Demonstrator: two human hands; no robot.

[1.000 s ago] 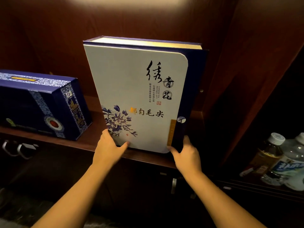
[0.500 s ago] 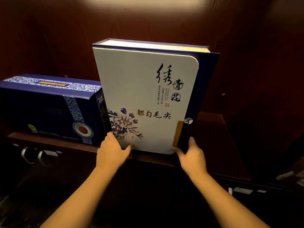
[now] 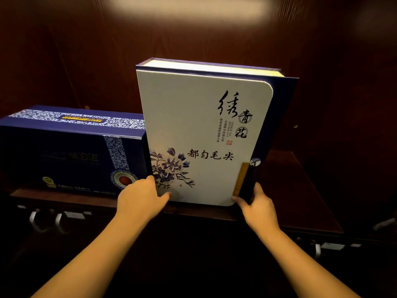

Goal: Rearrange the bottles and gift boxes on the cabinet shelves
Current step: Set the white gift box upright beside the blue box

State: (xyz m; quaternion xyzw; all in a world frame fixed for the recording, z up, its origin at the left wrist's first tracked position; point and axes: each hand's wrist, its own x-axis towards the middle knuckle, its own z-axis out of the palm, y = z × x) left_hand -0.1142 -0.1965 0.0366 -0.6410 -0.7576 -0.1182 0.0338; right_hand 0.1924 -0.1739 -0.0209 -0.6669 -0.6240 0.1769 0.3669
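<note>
Head view, both arms outstretched, left hand (image 3: 140,198) and right hand (image 3: 258,208) grip upright white gift box (image 3: 199,134) bottom corners

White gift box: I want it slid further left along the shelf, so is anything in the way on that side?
Yes. The dark blue gift box lies on the shelf directly left of the white gift box, against or nearly against its left edge.

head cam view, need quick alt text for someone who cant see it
Two bare hands hold a tall white gift box with blue flowers and Chinese lettering upright on a dark wooden shelf, the left hand and right hand at its bottom corners. A dark blue gift box lies flat right beside it on the left.
</note>
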